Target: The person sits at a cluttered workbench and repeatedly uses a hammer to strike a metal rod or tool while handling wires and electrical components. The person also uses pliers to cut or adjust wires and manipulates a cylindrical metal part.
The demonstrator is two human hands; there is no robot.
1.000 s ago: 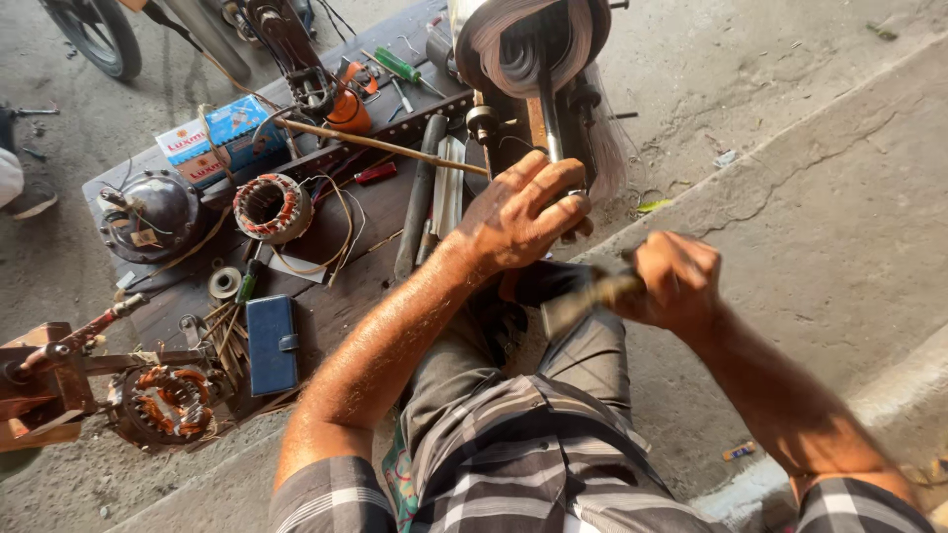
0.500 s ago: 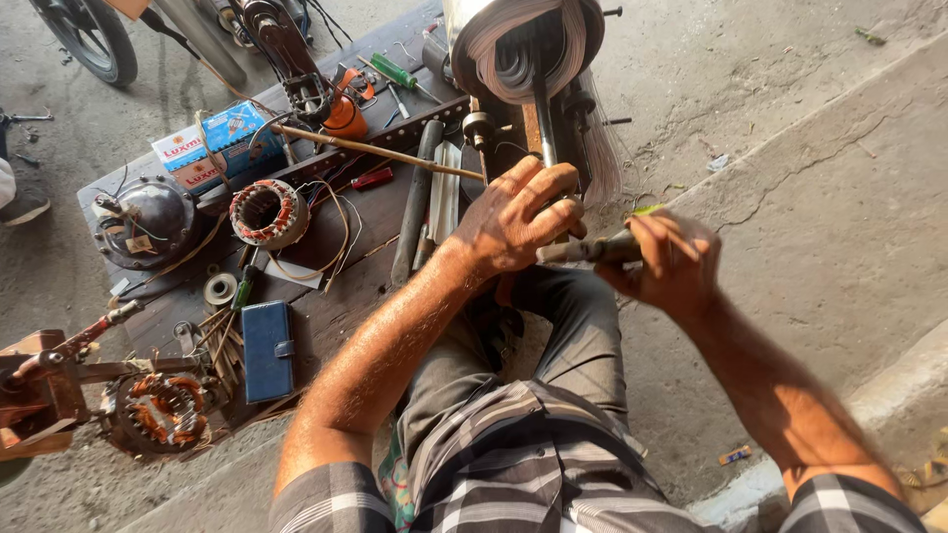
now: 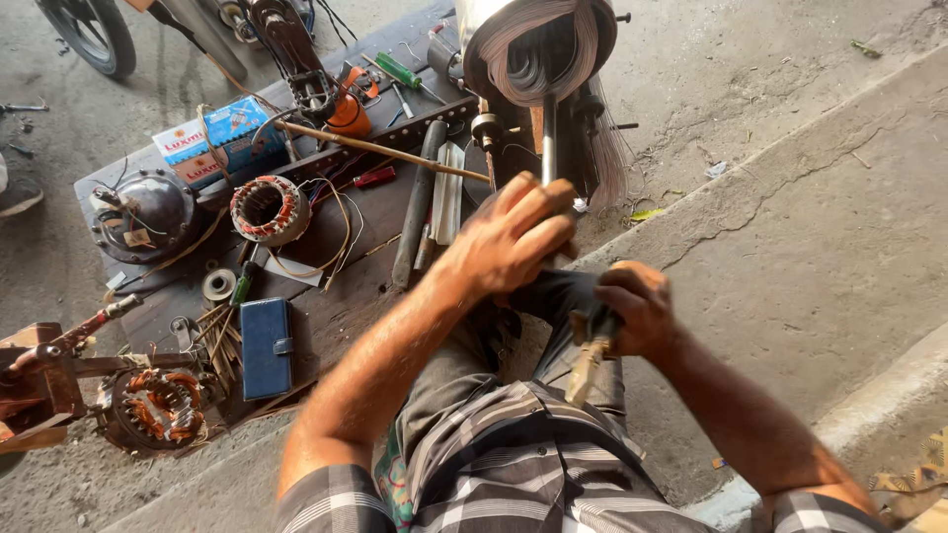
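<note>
— How far along does the winding look?

— Judging by the pictures, well under way; the coil of wire (image 3: 538,44) at the top centre of the frame already sits thick on its former, though nothing shows it tied off or lifted away.

— And the hands?

— The left hand (image 3: 513,237) is clenched round the upright metal rod (image 3: 549,133) just below the coil; the right hand (image 3: 637,311), centre right, grasps a wooden-handled tool (image 3: 585,367) pointing down towards the lap.

— What is left?

— Likely plenty; on the dark worktop (image 3: 336,266) at the left a wound stator (image 3: 269,209) and a motor cover (image 3: 148,212) lie apart, and another stator (image 3: 158,407) sits lower left, none assembled.
</note>
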